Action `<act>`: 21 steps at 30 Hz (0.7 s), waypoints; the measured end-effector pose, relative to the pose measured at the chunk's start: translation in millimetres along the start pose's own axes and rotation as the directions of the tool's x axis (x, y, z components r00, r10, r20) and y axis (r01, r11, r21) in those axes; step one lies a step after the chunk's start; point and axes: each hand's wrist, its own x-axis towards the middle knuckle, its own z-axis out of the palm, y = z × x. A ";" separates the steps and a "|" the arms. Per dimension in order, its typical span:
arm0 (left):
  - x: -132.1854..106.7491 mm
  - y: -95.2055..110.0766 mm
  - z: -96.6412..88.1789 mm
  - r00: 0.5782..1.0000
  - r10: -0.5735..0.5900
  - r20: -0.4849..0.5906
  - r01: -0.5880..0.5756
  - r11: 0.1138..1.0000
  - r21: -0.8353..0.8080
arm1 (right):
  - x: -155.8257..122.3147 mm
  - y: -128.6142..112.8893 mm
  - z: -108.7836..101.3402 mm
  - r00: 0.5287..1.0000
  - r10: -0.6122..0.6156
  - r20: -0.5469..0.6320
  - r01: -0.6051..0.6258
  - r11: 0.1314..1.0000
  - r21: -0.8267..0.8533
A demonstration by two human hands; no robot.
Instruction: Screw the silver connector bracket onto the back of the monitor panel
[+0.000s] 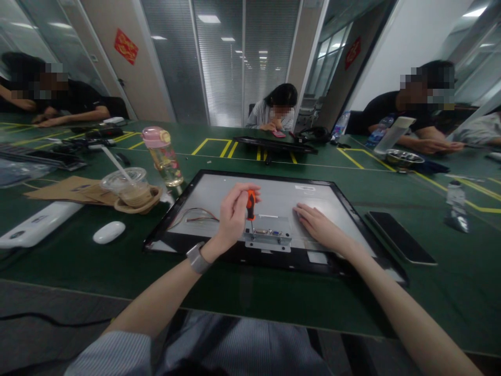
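Note:
A monitor panel (274, 193) lies face down on the green table, its grey metal back up. My left hand (233, 214) is closed round an orange-handled screwdriver (251, 204), held upright with its tip on a small metal connector bracket (268, 237) near the panel's front edge. My right hand (319, 227) lies flat on the panel just right of the bracket, fingers stretched out. Thin coloured wires (191, 215) run across the panel's left side. A watch (197, 258) sits on my left wrist.
A white mouse (109, 232), an iced drink cup (131, 189) and a pink-lidded bottle (164, 156) stand to the left. A black phone (400, 236) lies right of the panel. Another dark panel (274, 144) lies farther back. Three people sit round the table.

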 end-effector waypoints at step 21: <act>11.6 -12.9 -7.0 0.994 -0.090 -0.063 0.091 0.996 0.008 | 0.7 -1.4 -0.3 1.000 0.010 0.021 -0.009 0.999 -0.033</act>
